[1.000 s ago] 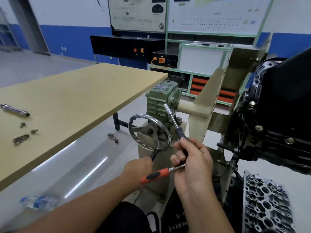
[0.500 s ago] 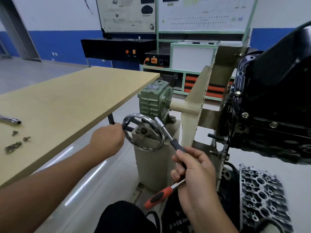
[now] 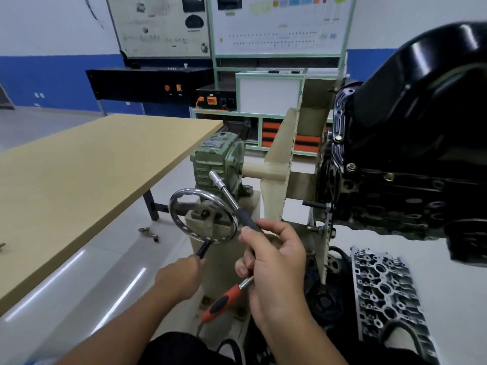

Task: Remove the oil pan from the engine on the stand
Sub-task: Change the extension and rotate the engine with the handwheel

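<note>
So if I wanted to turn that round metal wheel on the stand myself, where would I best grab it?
Probably by the black crank knob that sticks out of the handwheel rim toward you, now at the bottom. Come from the front and curl your fingers round it, as the left hand does. The rim itself is thin and smooth.

An automotive training workshop: engine [image 3: 411,180] on stand, wall instruction boards [image 3: 279,25].
</note>
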### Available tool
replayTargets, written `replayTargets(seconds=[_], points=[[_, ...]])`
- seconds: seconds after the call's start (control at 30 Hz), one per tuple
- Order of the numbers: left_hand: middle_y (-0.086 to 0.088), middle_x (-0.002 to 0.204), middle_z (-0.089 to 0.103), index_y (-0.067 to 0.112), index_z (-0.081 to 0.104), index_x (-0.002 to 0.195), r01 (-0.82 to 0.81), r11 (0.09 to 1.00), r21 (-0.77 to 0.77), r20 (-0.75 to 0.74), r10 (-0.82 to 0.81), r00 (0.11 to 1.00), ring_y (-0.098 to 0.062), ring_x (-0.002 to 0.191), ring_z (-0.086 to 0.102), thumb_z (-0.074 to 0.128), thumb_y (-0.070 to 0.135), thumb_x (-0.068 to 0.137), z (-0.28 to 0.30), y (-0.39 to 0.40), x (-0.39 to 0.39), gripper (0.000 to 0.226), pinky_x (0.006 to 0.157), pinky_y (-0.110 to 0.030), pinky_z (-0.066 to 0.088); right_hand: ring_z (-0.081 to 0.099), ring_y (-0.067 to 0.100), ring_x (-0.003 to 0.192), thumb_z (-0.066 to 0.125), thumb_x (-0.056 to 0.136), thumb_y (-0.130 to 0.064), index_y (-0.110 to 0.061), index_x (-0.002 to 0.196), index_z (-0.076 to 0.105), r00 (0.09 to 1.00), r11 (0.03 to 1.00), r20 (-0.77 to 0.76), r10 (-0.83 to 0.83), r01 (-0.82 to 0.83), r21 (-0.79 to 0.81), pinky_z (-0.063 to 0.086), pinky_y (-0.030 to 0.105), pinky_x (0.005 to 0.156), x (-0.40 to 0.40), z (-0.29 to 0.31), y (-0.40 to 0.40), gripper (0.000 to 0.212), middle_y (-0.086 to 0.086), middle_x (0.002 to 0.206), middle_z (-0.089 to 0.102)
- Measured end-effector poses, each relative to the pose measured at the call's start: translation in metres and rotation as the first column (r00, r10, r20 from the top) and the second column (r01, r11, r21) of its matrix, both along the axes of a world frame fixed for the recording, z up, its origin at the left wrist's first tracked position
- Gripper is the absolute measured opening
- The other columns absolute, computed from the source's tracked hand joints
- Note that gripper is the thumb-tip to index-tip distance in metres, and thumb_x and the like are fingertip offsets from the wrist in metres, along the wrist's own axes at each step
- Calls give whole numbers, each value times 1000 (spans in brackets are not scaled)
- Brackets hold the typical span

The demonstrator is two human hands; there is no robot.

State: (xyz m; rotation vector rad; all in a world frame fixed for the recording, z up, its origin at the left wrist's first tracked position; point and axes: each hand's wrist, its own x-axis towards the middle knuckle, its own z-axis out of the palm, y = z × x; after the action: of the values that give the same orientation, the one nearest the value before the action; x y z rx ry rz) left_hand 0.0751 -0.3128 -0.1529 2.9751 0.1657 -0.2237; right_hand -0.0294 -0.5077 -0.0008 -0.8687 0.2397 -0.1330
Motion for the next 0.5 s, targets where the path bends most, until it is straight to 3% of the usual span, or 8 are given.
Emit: replayTargets(seconds=[0.07,0.13,0.2,0.3,0.33,0.4,0.5], points=[[2,98,65,28,51,91,-10,1000,-14,-61,9,998,-19,87,63,26,61,103,11,1,1,43,74,-36,51,39,18,40,73,86,9,-14,93,65,998,996,61,-13,18,-85,39,27,43,-9,3,-9,25,10,65,59],[-2,104,64,26,48,90,-37,993,-115,20,40,999,-23,90,61,37,56,103,30,-13,-2,34,73,-37,48,41,19,40,77,85,7,-19,85,67,992,981,121,-32,54,-185,39,28,43,-17,10,-24,28,10,68,62],[1,98,62,24,54,92,48,951,-304,303,49,952,-21,90,61,49,47,102,65,-38,-12,25,72,-39,50,43,19,40,79,84,4,-24,81,68,983,950,169,-70,117,-288,40,28,43,-25,23,-43,30,11,74,66],[9,88,65,23,65,92,389,714,-583,667,146,731,-14,83,63,52,43,100,132,-83,-39,24,72,-43,54,51,14,44,83,83,-3,-28,84,69,960,854,242,-142,242,-461,43,27,45,-39,44,-74,29,7,80,72],[14,94,64,28,65,100,499,651,-572,746,159,647,-9,83,63,52,45,99,153,-97,-49,22,72,-37,55,55,13,47,85,82,-6,-30,85,69,952,807,259,-165,282,-520,45,26,47,-45,50,-83,29,4,82,73],[20,117,55,33,61,125,689,598,-410,864,13,503,-5,87,62,56,42,98,187,-123,-65,29,75,-19,53,64,9,55,88,79,-9,-31,85,69,933,721,291,-211,350,-599,49,21,52,-59,63,-101,29,-1,80,74],[0,139,50,19,62,140,820,543,-179,903,-240,356,-5,96,61,64,33,97,215,-159,-76,44,87,-20,52,73,12,68,88,78,-8,-28,83,69,912,629,334,-240,408,-662,53,17,58,-82,82,-124,28,-1,79,75]])
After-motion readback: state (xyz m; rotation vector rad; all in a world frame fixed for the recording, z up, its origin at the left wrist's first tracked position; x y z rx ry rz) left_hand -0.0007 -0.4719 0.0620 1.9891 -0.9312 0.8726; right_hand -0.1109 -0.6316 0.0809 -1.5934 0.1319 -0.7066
